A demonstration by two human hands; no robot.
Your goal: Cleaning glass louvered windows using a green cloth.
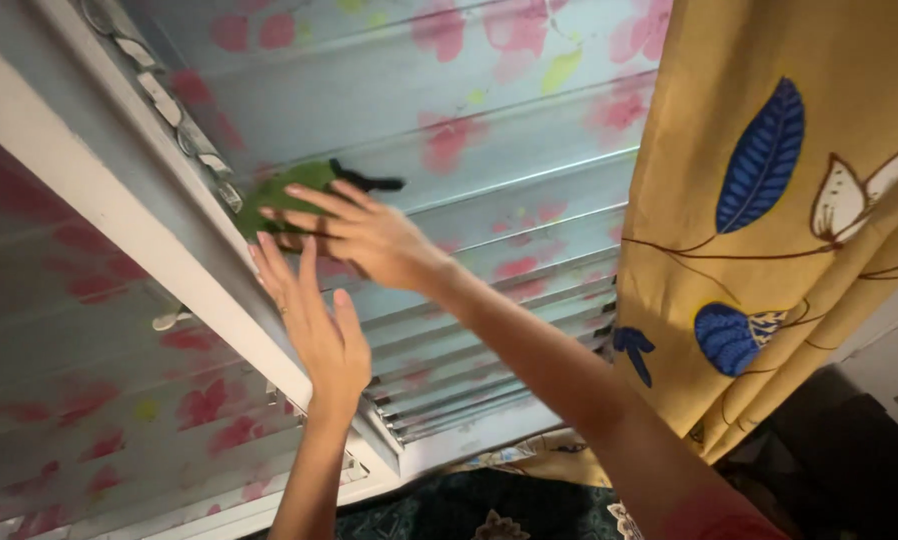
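Against the louvred window [489, 200], right hand [364, 235] presses a green cloth [269, 195] flat, fingers spread; left hand [314, 320] open.

Head view, tilted, close to louvred window [489, 200], curtain [769, 200] alongside

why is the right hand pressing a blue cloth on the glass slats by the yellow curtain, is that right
Not quite: the cloth is green, not blue, as the head view shows. The right hand does press it on the glass slats by the yellow curtain.
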